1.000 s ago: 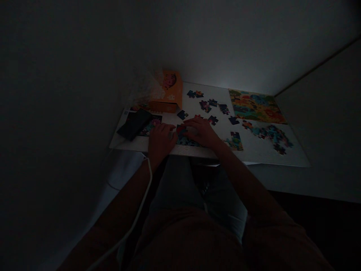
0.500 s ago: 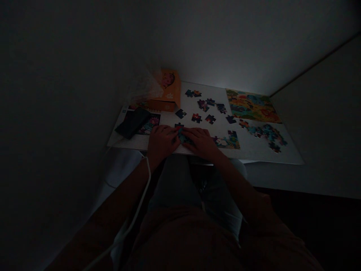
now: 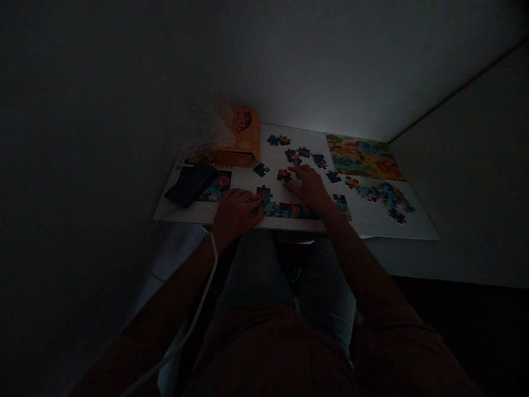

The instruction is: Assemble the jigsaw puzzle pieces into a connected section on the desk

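My left hand rests on the table with its fingers stretched out, fingertips against the left end of a joined strip of jigsaw pieces. At that end a teal and red jigsaw piece stands up from the row. My right hand is over the strip, thumb and fingers apart, its fingertips at a dark jigsaw piece with red on it. That hand and wrist cover part of the strip, whose right end shows beyond them.
Loose jigsaw pieces lie behind my hands, with a pile of pieces at the right. A jungle animal picture lies at the back right. At left are an orange box, clear plastic, a dark phone-like slab and a flower picture.
My right hand has left the strip's left end and moved up and right to the red-marked piece. My left hand stays by the strip. The teal and red piece is now uncovered.
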### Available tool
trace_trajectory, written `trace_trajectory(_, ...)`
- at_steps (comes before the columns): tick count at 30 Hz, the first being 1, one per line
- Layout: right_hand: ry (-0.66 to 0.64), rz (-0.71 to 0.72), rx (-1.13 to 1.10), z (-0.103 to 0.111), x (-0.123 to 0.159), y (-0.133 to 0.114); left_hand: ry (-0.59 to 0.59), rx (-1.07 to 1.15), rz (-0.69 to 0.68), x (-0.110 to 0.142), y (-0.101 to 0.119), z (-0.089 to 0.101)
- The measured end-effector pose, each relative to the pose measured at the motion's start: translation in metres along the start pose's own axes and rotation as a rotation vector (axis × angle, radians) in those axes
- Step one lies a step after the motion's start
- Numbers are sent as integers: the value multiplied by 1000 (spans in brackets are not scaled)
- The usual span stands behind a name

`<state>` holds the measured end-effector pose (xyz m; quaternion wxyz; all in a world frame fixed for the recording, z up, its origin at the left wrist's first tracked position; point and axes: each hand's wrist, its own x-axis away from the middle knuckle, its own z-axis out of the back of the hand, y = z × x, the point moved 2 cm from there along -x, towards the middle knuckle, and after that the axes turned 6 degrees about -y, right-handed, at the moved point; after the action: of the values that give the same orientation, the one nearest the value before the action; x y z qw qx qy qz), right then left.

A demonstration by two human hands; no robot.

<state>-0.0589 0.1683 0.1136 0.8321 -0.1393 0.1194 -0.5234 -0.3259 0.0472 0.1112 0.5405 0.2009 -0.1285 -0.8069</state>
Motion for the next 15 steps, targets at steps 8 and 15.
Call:
trace_trajectory(8,-15,-41,43,1,-27,18,-80,42,-63,0,0,0)
trace_trajectory(15,-35,21,-32,4,-23,-1,-100,62,-94,-1,2,2)
